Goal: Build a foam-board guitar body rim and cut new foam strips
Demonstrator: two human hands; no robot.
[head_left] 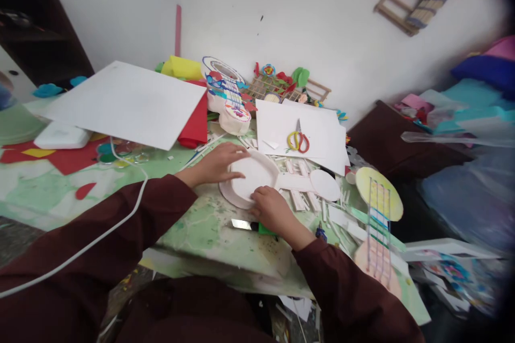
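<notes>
A white shallow paper form [256,174] with a raised rim, joined to a neck and a round end, lies on the table in front of me. My left hand [217,164] is at its left side, thumb and fingers apart and reaching over the rim. At the near right rim, my right hand [276,213] has its fingers curled in against the paper form. A utility knife [243,224] with a green handle lies just below, partly hidden by my right hand. White paper strips [298,199] are scattered beside the form.
Scissors [298,141] rest on white sheets [263,127] at the back. A large white board [129,104] stands out at left, with a white cable [139,198] crossing my left sleeve. Decorated paper instruments [233,112] are behind; a yellow-and-pink one [378,193] lies right.
</notes>
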